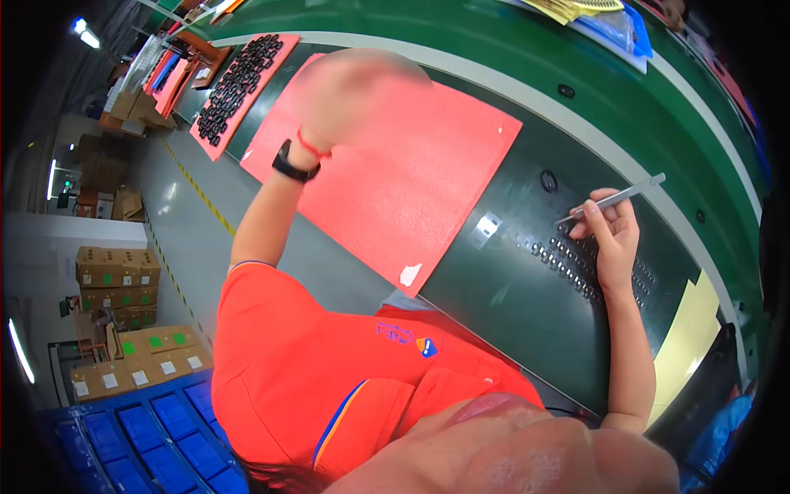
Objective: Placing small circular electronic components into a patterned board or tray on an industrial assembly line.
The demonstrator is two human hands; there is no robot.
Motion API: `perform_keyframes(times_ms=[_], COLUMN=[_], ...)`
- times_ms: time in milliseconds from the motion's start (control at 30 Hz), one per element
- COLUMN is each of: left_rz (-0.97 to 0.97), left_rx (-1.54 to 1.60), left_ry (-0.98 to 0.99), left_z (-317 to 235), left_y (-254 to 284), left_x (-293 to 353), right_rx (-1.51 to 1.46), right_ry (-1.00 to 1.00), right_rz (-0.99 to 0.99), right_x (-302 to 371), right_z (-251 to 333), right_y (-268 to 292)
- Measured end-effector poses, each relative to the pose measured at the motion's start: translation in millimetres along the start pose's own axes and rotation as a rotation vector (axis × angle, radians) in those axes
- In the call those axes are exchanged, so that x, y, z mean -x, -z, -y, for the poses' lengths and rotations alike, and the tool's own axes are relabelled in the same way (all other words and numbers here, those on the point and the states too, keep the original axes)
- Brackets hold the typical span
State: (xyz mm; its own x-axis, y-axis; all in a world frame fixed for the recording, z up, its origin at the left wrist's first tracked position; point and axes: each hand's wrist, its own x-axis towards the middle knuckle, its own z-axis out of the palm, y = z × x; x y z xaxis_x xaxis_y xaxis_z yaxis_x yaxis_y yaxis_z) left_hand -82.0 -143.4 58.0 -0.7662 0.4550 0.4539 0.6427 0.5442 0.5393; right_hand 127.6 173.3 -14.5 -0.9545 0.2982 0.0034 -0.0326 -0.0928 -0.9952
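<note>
My right hand [613, 239] is closed around a slim grey pen-shaped tool [632, 191], whose thin tip points left and down. Beneath that tip and the fingers, several rows of small shiny metal parts [568, 267] lie on the dark green bench. A black oval part [549, 181] rests just to the left of the tool. My left hand [337, 95] reaches out over the far side of a large pink foam sheet [395, 181]. That hand is smeared, so its fingers and anything in them cannot be made out.
A small silver plate [487, 227] lies between the pink sheet and the metal parts. At the far left, many black parts [243, 86] cover another pink sheet. Beyond the bench's pale rail runs a green belt [494, 49] with scattered black parts. Yellow sheets [687, 337] lie at right.
</note>
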Motion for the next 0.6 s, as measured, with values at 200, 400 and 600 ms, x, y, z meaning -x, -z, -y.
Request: perform_keyframes(times_ms=[200, 400, 600], left_rz=[0.322, 0.159, 0.163], left_rx=[1.248, 1.712, 1.89], left_ry=[-0.674, -1.121, -1.019], left_z=[-140.3, -186.9, -197.9], left_y=[22.7, -27.9, -37.5], left_x=[25.4, 18.4, 30.8], right_rx=[-0.016, -0.001, 0.006], right_ry=[0.048, 0.032, 0.014], right_rz=[0.022, 0.022, 0.031], right_x=[-7.6, -3.2, -1.4], right_z=[-4.5, -6.3, -5.5], right_y=[-2.1, 4.9, 6.9])
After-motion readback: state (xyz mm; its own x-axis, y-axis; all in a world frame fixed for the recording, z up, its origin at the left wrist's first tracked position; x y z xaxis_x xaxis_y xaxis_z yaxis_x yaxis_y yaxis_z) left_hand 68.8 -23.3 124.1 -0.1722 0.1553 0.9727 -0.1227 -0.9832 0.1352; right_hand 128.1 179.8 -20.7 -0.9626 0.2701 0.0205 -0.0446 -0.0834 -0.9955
